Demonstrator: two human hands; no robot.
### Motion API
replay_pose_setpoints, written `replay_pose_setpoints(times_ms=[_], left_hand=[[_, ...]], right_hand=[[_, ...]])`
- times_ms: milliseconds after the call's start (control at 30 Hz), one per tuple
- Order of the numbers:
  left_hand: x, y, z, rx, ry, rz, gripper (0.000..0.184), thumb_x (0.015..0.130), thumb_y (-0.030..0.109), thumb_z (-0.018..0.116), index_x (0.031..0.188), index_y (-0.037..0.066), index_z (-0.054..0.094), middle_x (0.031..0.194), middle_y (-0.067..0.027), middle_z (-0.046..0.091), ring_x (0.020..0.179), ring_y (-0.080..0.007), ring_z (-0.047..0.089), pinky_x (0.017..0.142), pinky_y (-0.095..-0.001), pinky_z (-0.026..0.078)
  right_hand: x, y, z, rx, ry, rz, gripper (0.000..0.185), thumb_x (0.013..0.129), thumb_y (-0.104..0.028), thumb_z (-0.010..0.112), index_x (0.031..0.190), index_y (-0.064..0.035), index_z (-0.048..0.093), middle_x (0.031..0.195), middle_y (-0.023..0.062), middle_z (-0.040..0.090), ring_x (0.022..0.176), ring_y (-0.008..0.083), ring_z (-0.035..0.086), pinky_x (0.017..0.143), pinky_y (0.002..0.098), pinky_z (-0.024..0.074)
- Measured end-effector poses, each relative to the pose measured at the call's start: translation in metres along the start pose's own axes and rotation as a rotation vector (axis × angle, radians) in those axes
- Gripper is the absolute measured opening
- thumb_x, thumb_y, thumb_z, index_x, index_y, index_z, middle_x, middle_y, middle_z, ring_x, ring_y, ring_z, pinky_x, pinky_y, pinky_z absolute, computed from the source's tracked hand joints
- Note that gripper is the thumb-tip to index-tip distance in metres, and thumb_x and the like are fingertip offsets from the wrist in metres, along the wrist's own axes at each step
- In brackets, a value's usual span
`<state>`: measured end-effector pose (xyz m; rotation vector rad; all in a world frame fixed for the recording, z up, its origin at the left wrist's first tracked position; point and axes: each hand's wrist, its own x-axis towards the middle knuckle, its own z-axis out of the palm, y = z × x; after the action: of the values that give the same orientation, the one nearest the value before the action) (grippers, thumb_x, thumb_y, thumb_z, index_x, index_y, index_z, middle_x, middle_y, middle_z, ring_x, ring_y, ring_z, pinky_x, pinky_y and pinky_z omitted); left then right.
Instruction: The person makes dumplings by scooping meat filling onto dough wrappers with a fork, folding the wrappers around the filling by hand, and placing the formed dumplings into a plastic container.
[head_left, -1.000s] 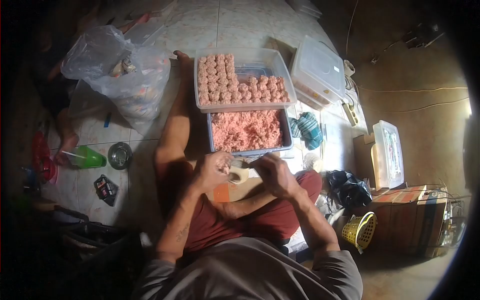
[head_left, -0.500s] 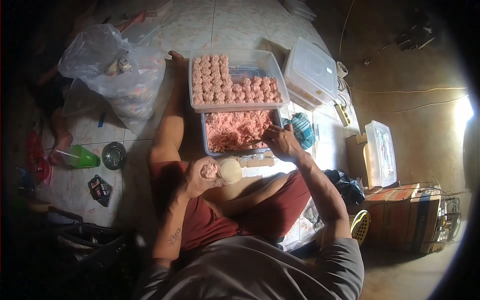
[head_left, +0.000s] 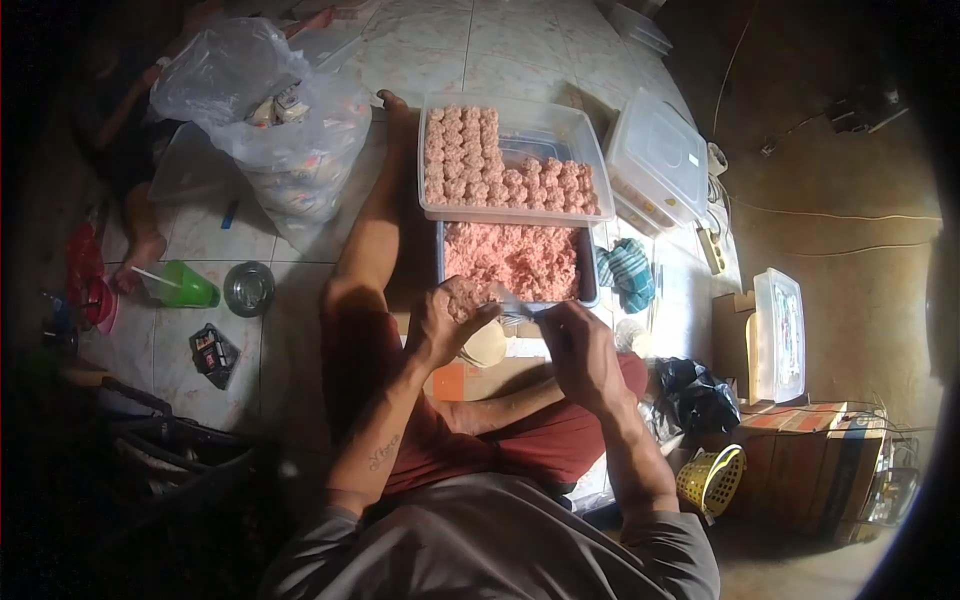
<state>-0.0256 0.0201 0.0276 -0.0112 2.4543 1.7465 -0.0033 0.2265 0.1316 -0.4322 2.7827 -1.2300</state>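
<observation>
My left hand (head_left: 440, 325) is closed around a lump of pink minced filling (head_left: 470, 298), and any wrapper around it is mostly hidden by the fingers. Just under that hand are round pale dough wrappers (head_left: 486, 346); whether the fingers touch them I cannot tell. A flat, thin metal spatula (head_left: 515, 302) is pinched in my right hand (head_left: 582, 345), its blade meeting the filling. Behind both hands stands a blue-rimmed tub (head_left: 590, 285) of loose pink mince (head_left: 515, 255). On its far side a clear plastic box (head_left: 555, 135) holds rows of filled dumplings (head_left: 462, 160).
A lidded clear box (head_left: 660, 150) and a teal checked cloth (head_left: 628, 275) lie to the right. Leftward are a full plastic bag (head_left: 300, 150), a green cup (head_left: 190, 286), a glass ashtray (head_left: 249, 289) and another person's foot (head_left: 140, 258). A yellow basket (head_left: 712, 480) stands near my right elbow.
My right hand has come from the tub of mince toward my left hand, bringing the spatula onto the filling. My left hand has risen and turned. The whole view has shifted slightly.
</observation>
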Motion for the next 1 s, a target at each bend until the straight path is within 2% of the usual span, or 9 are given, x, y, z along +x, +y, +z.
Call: replay_pose_setpoints(times_ms=[100,133,300,367,433,533,633,867,1000], left_hand=[[0.018,-0.069,0.038,-0.281,0.180,0.239,0.039,0.080,0.027,0.085,0.103,0.003,0.066,0.091,-0.0128,0.069,0.084,-0.0223,0.067,0.075,-0.0339,0.054],[0.005,-0.018,0.010,-0.067,0.109,0.228,0.029,0.081,0.021,0.084,0.097,0.002,0.068,0.089,-0.0100,0.068,0.080,-0.0213,0.067,0.072,-0.0336,0.055],[-0.002,-0.010,-0.013,-0.131,-0.060,0.438,0.024,0.084,0.017,0.082,0.093,0.001,0.067,0.087,-0.0096,0.070,0.074,-0.0203,0.068,0.065,-0.0356,0.053],[-0.004,-0.002,-0.003,0.163,0.163,0.458,0.023,0.082,0.016,0.083,0.093,0.003,0.067,0.085,-0.0053,0.070,0.073,-0.0140,0.067,0.062,-0.0341,0.050],[0.008,-0.035,-0.011,0.089,0.076,0.310,0.026,0.080,0.015,0.086,0.091,0.003,0.066,0.081,-0.0026,0.068,0.072,-0.0077,0.062,0.061,-0.0306,0.049],[-0.009,-0.051,-0.029,-0.626,0.045,0.421,0.029,0.079,0.018,0.088,0.086,0.003,0.064,0.071,-0.0011,0.061,0.067,-0.0057,0.053,0.059,-0.0271,0.045],[-0.026,-0.046,-0.047,-0.151,-0.054,0.169,0.030,0.077,0.016,0.089,0.081,0.006,0.061,0.067,0.0034,0.055,0.062,-0.0076,0.050,0.058,-0.0273,0.044],[-0.031,-0.038,-0.038,0.009,0.041,0.082,0.037,0.075,0.028,0.092,0.080,0.006,0.062,0.069,0.0011,0.060,0.064,-0.0072,0.050,0.058,-0.0283,0.045],[-0.036,-0.036,-0.042,-0.133,-0.014,0.136,0.033,0.074,0.020,0.092,0.081,0.008,0.062,0.070,0.0039,0.057,0.066,-0.0058,0.051,0.060,-0.0257,0.044]], right_hand=[[0.002,0.016,0.022,-0.034,0.020,-0.119,0.010,0.091,0.000,0.059,0.095,0.0050,0.066,0.089,0.0219,0.064,0.082,0.0429,0.062,0.073,0.0474,0.0494],[0.002,0.011,0.024,-0.025,0.017,-0.161,0.009,0.092,0.000,0.059,0.096,0.0048,0.065,0.088,0.0220,0.063,0.081,0.0434,0.062,0.071,0.0481,0.0483],[-0.007,0.000,0.021,0.006,0.120,0.033,0.008,0.091,-0.001,0.058,0.096,0.0045,0.062,0.087,0.0228,0.061,0.083,0.0458,0.060,0.074,0.0509,0.0481],[-0.002,0.013,0.037,0.015,-0.044,-0.187,0.009,0.091,-0.001,0.058,0.096,0.0049,0.063,0.088,0.0239,0.061,0.087,0.0454,0.060,0.076,0.0516,0.0488],[0.005,0.025,0.025,-0.059,-0.075,-0.199,0.014,0.091,-0.001,0.058,0.100,0.0048,0.066,0.095,0.0241,0.064,0.092,0.0443,0.061,0.079,0.0490,0.0506],[0.020,0.029,-0.002,-0.181,0.063,-0.266,0.008,0.090,-0.003,0.061,0.096,0.0013,0.066,0.090,0.0192,0.065,0.088,0.0393,0.064,0.078,0.0467,0.0511],[0.049,0.070,0.005,-0.566,0.037,-0.260,0.009,0.093,-0.007,0.057,0.090,-0.0039,0.066,0.089,0.0127,0.065,0.088,0.0309,0.063,0.079,0.0435,0.0430],[0.088,0.142,0.034,-0.668,-0.158,-0.735,0.025,0.088,-0.009,0.054,0.107,-0.0110,0.069,0.097,0.0060,0.065,0.102,0.0233,0.062,0.089,0.0436,0.0393],[0.082,0.135,-0.020,-0.740,-0.340,-0.549,0.013,0.090,-0.015,0.056,0.096,-0.0112,0.068,0.091,0.0050,0.063,0.095,0.0230,0.062,0.087,0.0474,0.0374]])
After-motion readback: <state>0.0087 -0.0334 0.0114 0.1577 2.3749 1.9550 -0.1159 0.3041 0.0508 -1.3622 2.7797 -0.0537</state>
